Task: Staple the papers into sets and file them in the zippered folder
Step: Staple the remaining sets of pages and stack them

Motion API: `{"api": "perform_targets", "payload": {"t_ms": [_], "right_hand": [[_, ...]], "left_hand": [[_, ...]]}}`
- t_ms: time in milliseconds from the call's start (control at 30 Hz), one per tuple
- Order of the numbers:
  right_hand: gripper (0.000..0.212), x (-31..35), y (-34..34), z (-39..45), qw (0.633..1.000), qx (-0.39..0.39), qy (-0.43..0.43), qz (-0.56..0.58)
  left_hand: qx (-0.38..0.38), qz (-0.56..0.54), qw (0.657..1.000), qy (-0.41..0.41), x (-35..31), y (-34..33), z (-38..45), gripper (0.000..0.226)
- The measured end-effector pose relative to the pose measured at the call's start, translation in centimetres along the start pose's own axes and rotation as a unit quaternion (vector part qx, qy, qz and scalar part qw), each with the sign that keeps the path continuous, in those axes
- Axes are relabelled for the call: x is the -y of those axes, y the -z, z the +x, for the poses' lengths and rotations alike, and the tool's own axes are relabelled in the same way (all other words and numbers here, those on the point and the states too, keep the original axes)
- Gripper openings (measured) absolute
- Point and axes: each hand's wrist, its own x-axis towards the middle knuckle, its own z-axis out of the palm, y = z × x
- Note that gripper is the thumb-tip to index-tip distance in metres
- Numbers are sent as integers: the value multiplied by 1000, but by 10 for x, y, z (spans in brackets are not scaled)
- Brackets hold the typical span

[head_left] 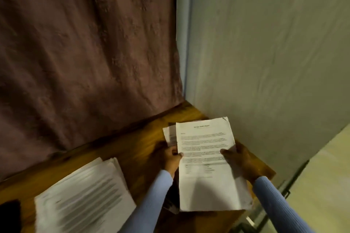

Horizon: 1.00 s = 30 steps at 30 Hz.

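I hold a set of printed white papers [206,159] above the right end of a wooden table [132,149]. My left hand [172,159] grips the set's left edge, thumb on top. My right hand [239,161] grips its right edge, thumb on the page. More sheets [169,135] lie under the held set, sticking out at its upper left. A second stack of printed papers [83,193] lies on the table at the lower left. No stapler or zippered folder is in view.
A brown curtain [85,53] hangs behind the table. A pale wall [265,53] runs along the table's right side. A dark object [9,215] sits at the lower-left corner. A metal frame [284,191] and floor show at the lower right.
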Motion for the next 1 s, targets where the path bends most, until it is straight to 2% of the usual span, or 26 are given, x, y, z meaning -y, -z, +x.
{"api": "perform_targets", "payload": {"t_ms": [100,267,400,500,567,700,767,867,933,1000], "right_hand": [[58,-11,18,18,996,13,-4,-89],[68,-46,31,71,980,-27,-29,-197],[44,-45,24,78,965,-30,7,-260],[54,-66,31,90,939,-38,60,-336],[57,-59,27,75,913,-73,64,-395],[36,-10,-14,17,857,-115,111,-490],[37,-6,-40,6,857,-90,154,-483],[38,-9,-92,-8,876,-6,177,-450],[35,-13,-135,-24,843,51,202,-496],[47,-15,-180,-43,807,145,252,-514]], "left_hand": [[2,24,1000,12,8,-19,12,20],[-15,51,999,4,11,-30,30,23],[-65,41,997,16,13,-28,39,22],[-78,48,996,14,15,-18,39,20],[-65,37,997,6,16,-9,35,19],[-56,16,998,-4,25,15,29,19],[-47,8,999,-5,29,32,19,19],[-50,17,999,-9,34,67,-4,16],[-73,43,996,-11,42,97,-22,17],[-122,79,989,-24,51,130,-45,20]]}}
